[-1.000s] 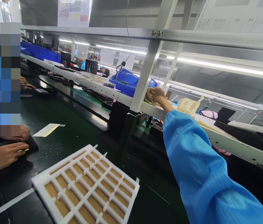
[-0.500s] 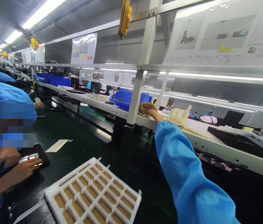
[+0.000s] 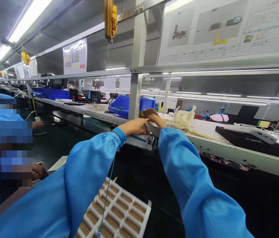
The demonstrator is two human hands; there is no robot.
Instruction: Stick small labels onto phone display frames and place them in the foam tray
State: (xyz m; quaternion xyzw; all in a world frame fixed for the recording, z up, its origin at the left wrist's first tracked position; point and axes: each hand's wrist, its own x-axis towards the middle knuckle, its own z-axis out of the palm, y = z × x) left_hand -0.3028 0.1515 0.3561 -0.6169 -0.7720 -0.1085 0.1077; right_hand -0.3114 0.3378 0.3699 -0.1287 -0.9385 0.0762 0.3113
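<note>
Pretty busy up at the shelf. Got the left hand out just in front of the shelf edge, with fingers bent over a phone showing some of its insides. Looks like a mostly closed grip there, with the phone in it, though can't see the thumb to be sure. Probably held out past the edge like that to have it right beside the other hand without setting it down. Then the right hand, up on the shelf over a gold coil just beside the post. Can't tell how closed the grip is on that side or whether anything's in it, being so small and partly behind the left. Also on the shelf: blue bin and cream sheet, likely parked there for easy reach and to spare room on the table. Down on that, a white tray with rows of slots, presumably divided to keep parts from knocking together. Plus a blue strap round the left wrist with a cord hanging from it, maybe for static.
</note>
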